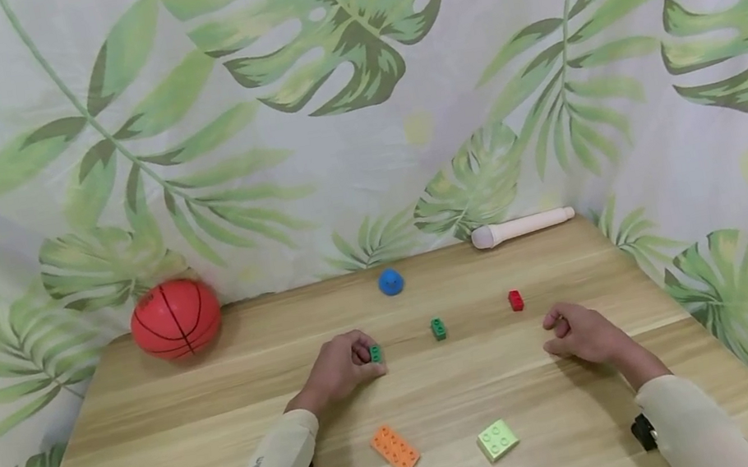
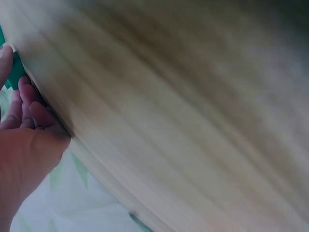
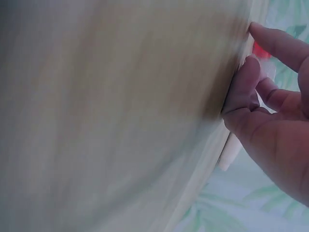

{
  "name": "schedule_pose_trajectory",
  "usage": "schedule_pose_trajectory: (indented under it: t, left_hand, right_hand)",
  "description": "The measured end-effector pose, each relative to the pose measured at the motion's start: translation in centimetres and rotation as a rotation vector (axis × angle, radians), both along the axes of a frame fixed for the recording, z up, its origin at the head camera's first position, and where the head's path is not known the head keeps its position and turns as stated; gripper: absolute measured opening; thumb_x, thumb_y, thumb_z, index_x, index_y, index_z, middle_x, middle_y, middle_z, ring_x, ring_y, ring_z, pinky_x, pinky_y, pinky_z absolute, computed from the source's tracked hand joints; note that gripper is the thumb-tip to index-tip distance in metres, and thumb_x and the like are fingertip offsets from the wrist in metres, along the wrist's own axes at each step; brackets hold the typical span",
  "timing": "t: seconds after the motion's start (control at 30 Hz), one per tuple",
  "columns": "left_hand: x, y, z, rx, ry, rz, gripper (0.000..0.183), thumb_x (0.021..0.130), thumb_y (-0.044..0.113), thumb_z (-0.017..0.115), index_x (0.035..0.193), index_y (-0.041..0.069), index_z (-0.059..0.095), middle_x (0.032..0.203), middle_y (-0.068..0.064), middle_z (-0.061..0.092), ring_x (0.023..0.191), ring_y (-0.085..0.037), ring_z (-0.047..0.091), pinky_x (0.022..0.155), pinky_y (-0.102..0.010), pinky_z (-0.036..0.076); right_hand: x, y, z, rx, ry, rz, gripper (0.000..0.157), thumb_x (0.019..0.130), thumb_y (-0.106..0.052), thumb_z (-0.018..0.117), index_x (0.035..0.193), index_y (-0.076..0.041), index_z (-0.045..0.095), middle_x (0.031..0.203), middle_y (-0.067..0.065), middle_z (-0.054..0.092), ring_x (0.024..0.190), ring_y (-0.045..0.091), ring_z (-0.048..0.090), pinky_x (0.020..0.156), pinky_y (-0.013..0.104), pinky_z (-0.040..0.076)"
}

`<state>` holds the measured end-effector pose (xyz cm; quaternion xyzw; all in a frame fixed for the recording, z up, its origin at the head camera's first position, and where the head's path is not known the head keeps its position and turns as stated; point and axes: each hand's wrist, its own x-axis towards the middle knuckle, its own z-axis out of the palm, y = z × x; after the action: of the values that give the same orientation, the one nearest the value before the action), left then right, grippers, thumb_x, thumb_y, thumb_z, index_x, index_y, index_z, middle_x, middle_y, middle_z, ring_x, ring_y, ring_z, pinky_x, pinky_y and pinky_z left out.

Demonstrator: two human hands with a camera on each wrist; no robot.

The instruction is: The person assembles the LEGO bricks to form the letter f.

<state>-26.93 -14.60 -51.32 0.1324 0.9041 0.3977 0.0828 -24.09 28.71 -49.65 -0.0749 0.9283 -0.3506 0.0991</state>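
My left hand (image 1: 343,368) pinches a small green toy brick (image 1: 376,353) between thumb and fingers at the middle of the table. In the left wrist view the green brick (image 2: 16,71) shows at the fingertips, partly covered by the thumb. To its right stands a second small green brick (image 1: 438,329), apart from both hands. My right hand (image 1: 582,332) is low over the table on the right, fingers loosely bent and holding nothing. A small red brick (image 1: 516,300) lies a little beyond it, up and to the left in the head view.
Nearer me lie an orange brick (image 1: 395,450) and a light green brick (image 1: 497,440). Along the back of the wooden table (image 1: 177,435) are a red ball (image 1: 176,319), a blue rounded object (image 1: 391,282) and a white microphone (image 1: 523,228). A leaf-patterned cloth (image 1: 358,144) hangs behind.
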Motion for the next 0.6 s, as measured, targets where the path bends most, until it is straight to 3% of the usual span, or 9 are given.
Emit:
schedule_pose_trajectory:
  t: [0.27,0.6]
  left_hand:
    - [0.0,0.5,0.4,-0.036,0.0,0.036,0.027,0.086,0.011,0.091,0.104,0.007,0.071,0.087,-0.002,0.067,0.079,-0.012,0.058,0.073,-0.023,0.049]
    - [0.1,0.2,0.5,0.014,-0.042,0.029,0.038,0.085,0.009,0.092,0.111,0.005,0.065,0.095,-0.007,0.07,0.084,-0.013,0.061,0.079,-0.028,0.052]
  right_hand:
    - [-1.4,-5.0,-0.4,-0.026,0.0,0.099,0.026,0.09,-0.008,0.084,0.108,-0.003,0.066,0.094,0.007,0.064,0.088,0.017,0.056,0.079,0.029,0.048]
    - [-5.2,-10.7,-1.0,-0.207,-0.087,0.207,0.048,0.095,-0.013,0.083,0.133,0.002,0.059,0.104,0.012,0.066,0.093,0.017,0.062,0.084,0.025,0.051]
